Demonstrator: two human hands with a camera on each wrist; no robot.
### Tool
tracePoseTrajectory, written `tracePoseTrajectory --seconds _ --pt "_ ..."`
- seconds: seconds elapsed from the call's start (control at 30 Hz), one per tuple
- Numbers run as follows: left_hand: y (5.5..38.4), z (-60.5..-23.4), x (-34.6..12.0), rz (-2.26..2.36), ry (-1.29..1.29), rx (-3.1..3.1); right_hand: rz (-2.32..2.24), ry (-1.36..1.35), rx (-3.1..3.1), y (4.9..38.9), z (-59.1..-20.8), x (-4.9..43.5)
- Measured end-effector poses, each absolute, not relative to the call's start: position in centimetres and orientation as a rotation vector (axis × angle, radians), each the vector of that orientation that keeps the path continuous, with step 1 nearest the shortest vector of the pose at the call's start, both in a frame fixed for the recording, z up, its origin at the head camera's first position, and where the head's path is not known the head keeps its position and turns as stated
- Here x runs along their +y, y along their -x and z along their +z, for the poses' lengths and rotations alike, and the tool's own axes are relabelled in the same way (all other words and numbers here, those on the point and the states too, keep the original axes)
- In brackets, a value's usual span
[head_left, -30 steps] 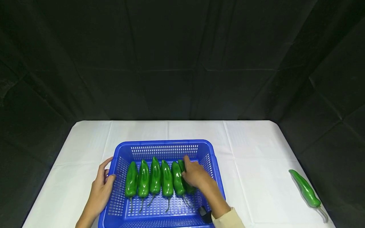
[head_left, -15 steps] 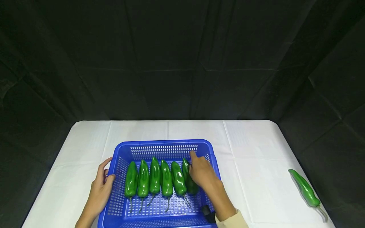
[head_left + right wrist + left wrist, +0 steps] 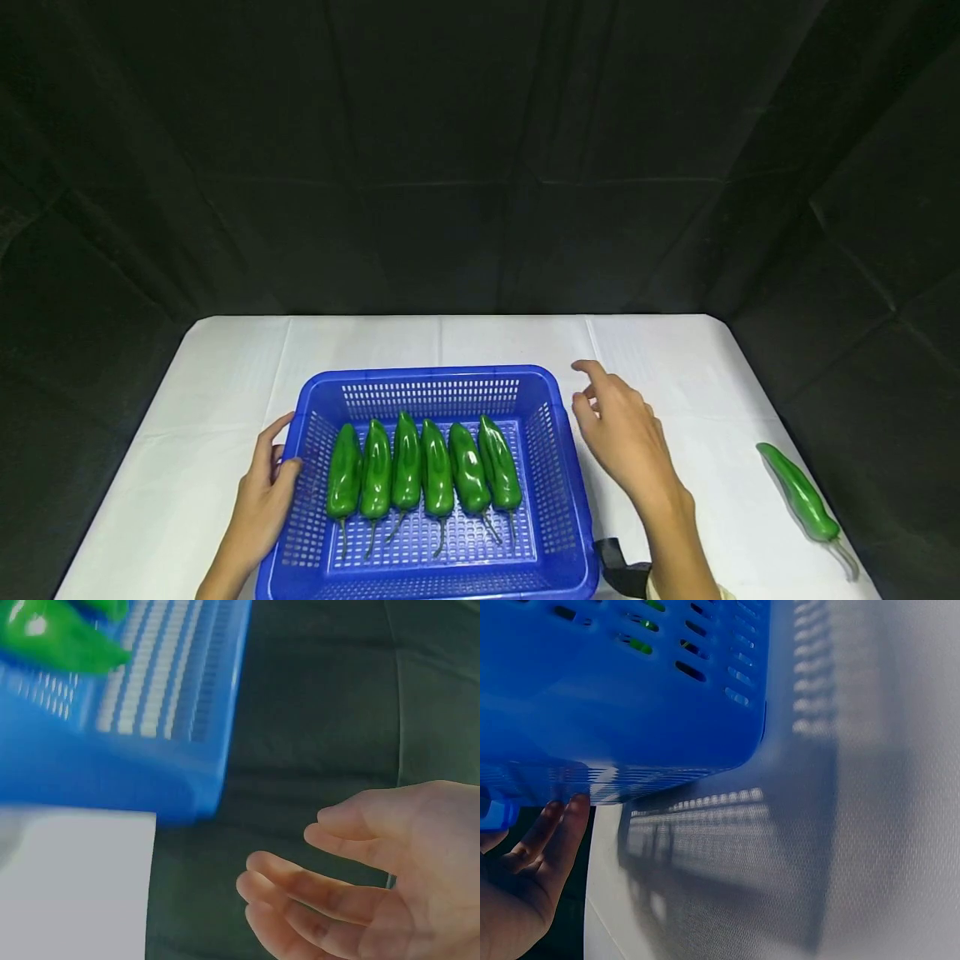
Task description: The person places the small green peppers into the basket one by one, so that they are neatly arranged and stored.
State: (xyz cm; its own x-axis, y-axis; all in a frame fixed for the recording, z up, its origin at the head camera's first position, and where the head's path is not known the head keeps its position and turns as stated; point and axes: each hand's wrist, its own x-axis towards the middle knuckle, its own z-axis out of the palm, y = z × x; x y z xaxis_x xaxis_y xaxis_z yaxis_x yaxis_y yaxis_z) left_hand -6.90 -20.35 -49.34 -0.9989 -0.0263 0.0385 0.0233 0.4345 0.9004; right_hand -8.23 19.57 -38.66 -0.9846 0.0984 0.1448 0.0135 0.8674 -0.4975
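Observation:
Several green chili peppers lie side by side in a blue plastic basket, stems toward the near edge. At the basket's left side my left hand holds the rim; in the left wrist view the fingertips of that hand meet the perforated wall. Just outside the right rim, my right hand hovers over the white cloth with nothing in it, fingers loosely bent. The right wrist view shows this hand apart from the basket. Another green chili pepper lies alone at the table's far right.
A white cloth covers the table. Dark fabric hangs behind and at both sides. Between the rightmost pepper in the basket and the right wall runs a strip of bare basket floor. A black device sits at my right wrist.
My right hand has let go of the rightmost pepper in the basket, which now lies beside the others, and has moved right, out over the rim. My left hand has stayed in place.

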Motion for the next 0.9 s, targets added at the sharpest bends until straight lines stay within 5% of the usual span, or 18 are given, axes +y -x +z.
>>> tracePoseTrajectory --seconds 0.9 --pt "7.0 -49.7 -20.5 -1.662 0.013 -2.616 0.657 1.122 -2.919 1.9 -45.7 40.7"
